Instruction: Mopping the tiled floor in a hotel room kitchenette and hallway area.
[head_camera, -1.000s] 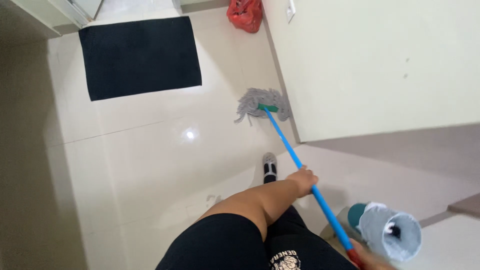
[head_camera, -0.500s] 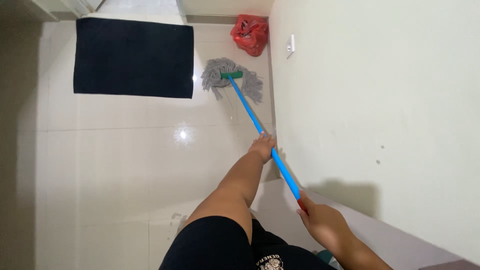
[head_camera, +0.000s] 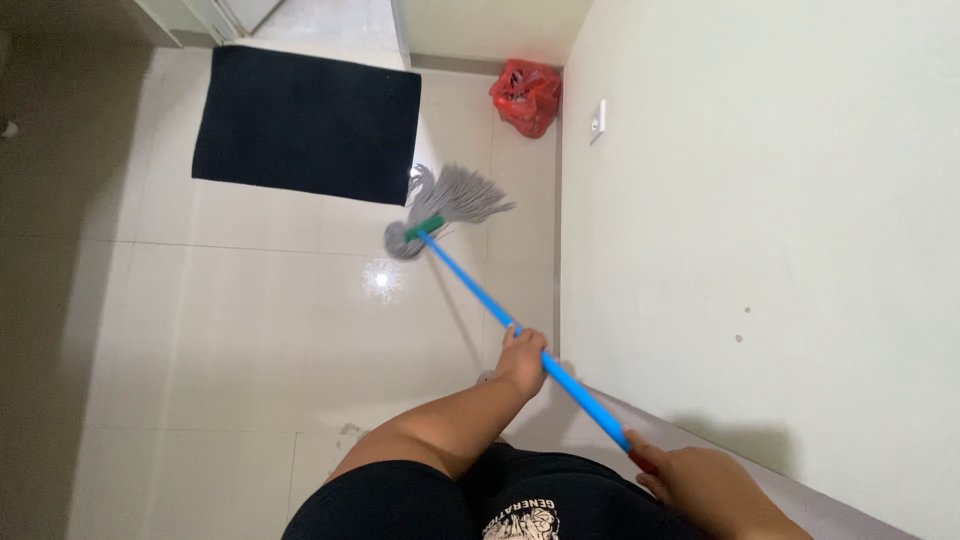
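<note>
Head view, looking down. The left hand (head_camera: 522, 360) wraps its fingers around the middle of the blue mop handle (head_camera: 480, 290); the right hand (head_camera: 700, 485) closes on the red-tipped upper end. The grey mop head (head_camera: 445, 205) lies on the cream tile floor (head_camera: 250, 340), touching the near corner of the black mat (head_camera: 305, 125). The tiles near the person shine with a light spot, perhaps wet; how much is already mopped cannot be told. A crumpled red plastic bag (head_camera: 526, 95) sits in the far corner against the wall (head_camera: 760, 200), below a small white wall plate (head_camera: 597, 120).
</note>
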